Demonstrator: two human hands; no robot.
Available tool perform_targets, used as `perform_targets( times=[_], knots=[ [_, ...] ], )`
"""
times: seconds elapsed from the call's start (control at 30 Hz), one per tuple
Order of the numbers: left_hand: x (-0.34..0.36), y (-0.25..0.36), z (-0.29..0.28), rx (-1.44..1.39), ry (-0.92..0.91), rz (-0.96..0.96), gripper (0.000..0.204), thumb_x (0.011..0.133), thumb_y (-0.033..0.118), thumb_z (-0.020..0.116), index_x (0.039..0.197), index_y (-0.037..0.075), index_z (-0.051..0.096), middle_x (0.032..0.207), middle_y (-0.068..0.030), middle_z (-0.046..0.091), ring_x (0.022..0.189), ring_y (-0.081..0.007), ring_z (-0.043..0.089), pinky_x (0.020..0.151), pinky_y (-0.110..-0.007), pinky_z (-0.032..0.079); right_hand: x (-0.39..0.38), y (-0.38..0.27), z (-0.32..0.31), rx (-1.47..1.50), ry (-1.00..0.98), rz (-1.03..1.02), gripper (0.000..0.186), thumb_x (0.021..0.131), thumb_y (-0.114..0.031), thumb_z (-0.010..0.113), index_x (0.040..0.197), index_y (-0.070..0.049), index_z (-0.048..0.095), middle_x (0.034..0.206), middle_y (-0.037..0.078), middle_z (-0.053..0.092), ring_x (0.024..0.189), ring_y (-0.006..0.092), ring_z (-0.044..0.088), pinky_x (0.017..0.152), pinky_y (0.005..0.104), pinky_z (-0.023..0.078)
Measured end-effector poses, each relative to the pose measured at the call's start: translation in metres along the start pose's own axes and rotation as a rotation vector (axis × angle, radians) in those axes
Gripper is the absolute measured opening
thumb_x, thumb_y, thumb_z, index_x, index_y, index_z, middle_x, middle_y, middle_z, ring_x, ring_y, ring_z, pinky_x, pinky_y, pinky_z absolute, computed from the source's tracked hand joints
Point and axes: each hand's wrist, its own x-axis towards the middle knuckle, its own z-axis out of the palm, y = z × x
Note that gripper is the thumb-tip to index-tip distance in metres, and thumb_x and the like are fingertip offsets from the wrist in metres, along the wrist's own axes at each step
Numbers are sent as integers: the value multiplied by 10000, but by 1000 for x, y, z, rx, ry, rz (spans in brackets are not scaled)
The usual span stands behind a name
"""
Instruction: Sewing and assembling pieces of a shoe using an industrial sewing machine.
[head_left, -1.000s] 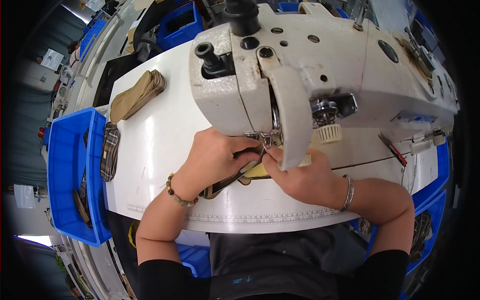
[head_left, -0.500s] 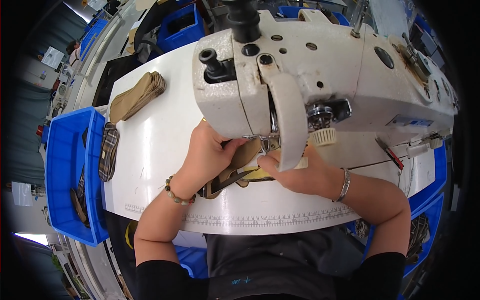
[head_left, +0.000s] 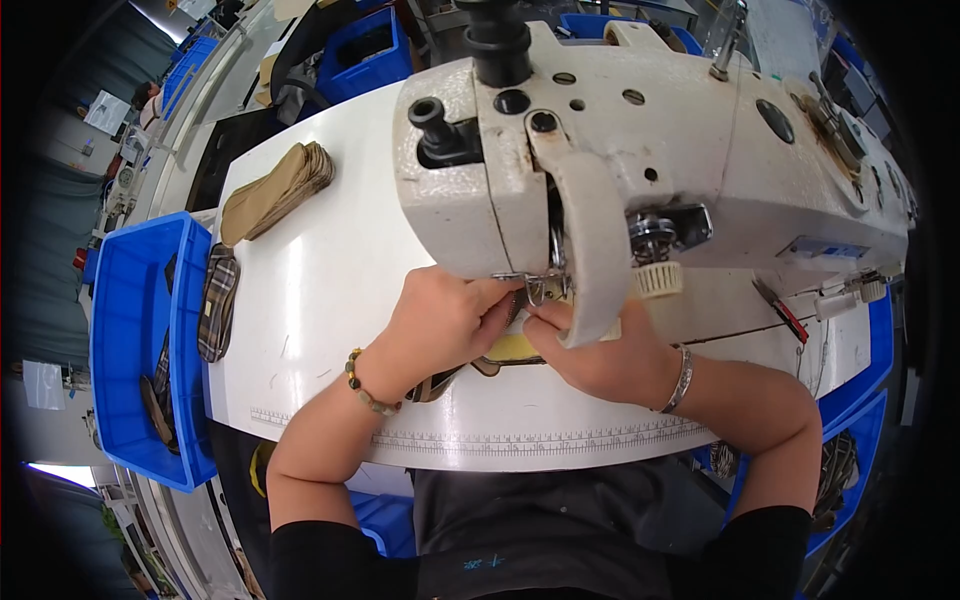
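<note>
Both my hands work at the presser foot (head_left: 537,290) of a white sewing machine (head_left: 640,150). My left hand (head_left: 440,320) is closed, thumb and forefinger pinching the edge of a fabric piece (head_left: 512,349) just left of the foot. This piece shows tan, dark and yellow parts, and much of it lies hidden under my hands. My right hand (head_left: 605,355) pinches the same piece just right of and below the foot, its fingers partly behind the machine's pale curved lever (head_left: 590,240).
A stack of tan fabric pieces (head_left: 280,192) lies at the table's far left. Nearby, a plaid piece (head_left: 218,300) rests against a blue bin (head_left: 150,340). Red-handled snips (head_left: 782,312) lie to the right. A printed ruler (head_left: 540,443) runs along the front edge.
My left hand has moved right and closer to the presser foot, now covering more of the fabric piece. My right hand has shifted slightly. The tan flap near the foot is no longer visible.
</note>
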Motion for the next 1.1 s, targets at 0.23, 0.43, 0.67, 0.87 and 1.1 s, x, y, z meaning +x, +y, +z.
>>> perform_targets(
  times=[0.23, 0.43, 0.67, 0.87, 1.1],
  knots=[
    [1, 1, -6, -55, -59, -100, 155, 745, 89, 724, 898, 99, 753, 723, -62, 688, 634, -270, 666, 559, -364, 528, -8, -6, 5, 2, -213, 37, 243, 793, -71, 612, 1031, -55, 565, 665, 59, 571, 429, 207, 550, 400, 340, 449],
    [4, 9, -11, 4, -124, -65, 225, 750, 87, 724, 967, 121, 769, 759, -67, 686, 693, -273, 670, 604, -367, 532, -4, -7, 0, 85, -232, 56, 279, 757, -65, 623, 1027, -15, 568, 633, 66, 563, 424, 215, 555, 397, 347, 451],
    [1, 9, -16, 45, -174, -67, 257, 800, 135, 704, 1048, 153, 767, 739, -66, 666, 639, -274, 648, 549, -377, 509, 0, -15, -8, -90, -328, 55, 126, 764, -128, 623, 873, -80, 584, 864, 54, 645, 604, 164, 584, 455, 316, 449],
    [2, 9, -14, 78, -210, -45, 160, 825, 171, 683, 963, 126, 750, 683, -78, 632, 595, -283, 631, 512, -388, 491, -5, -13, -5, -213, -324, 32, 148, 765, -168, 602, 883, -80, 610, 921, 76, 654, 643, 124, 584, 403, 314, 401],
    [1, 12, -9, 76, -189, -99, 99, 794, 144, 668, 863, 87, 711, 651, -124, 618, 599, -315, 628, 530, -413, 502, -3, -11, -3, -53, -258, 61, 236, 823, -101, 595, 1040, -11, 601, 552, 39, 531, 422, 204, 563, 391, 353, 442]
  ],
)
